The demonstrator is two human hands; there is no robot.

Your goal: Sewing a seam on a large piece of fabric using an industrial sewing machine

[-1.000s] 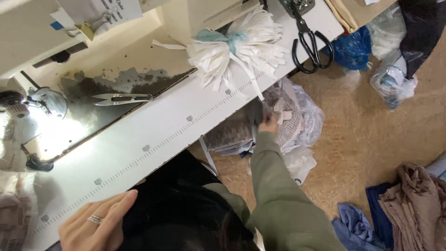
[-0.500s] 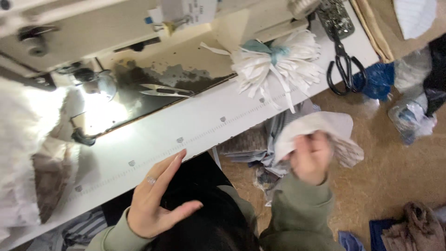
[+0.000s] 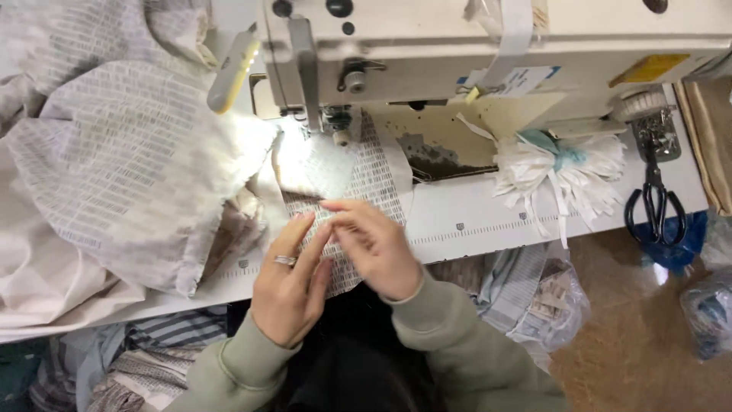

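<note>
At the near edge of the white surface point(image 3: 488, 229), your two hands meet over a narrow strip of patterned fabric point(image 3: 364, 191) that runs from under the sewing machine point(image 3: 488, 46) toward you. Your left hand point(image 3: 293, 286), with a ring on one finger, lies flat on the strip, fingers stretched out and close together. Your right hand point(image 3: 374, 244) sits just to the right of it, fingers curled inward and touching the same strip; whether it is pinching the cloth or only pressing on it cannot be told. The far end of the strip lies by the needle area, brightly lit by the machine's lamp. To the left, a large heap of matching patterned cloth point(image 3: 114, 168) spreads over the surface and hangs off its near edge. To the right, a tuft of white strips point(image 3: 560, 172) tied with a teal band rests on the surface, and black scissors point(image 3: 654, 202) lie further right near the surface's end.
</note>
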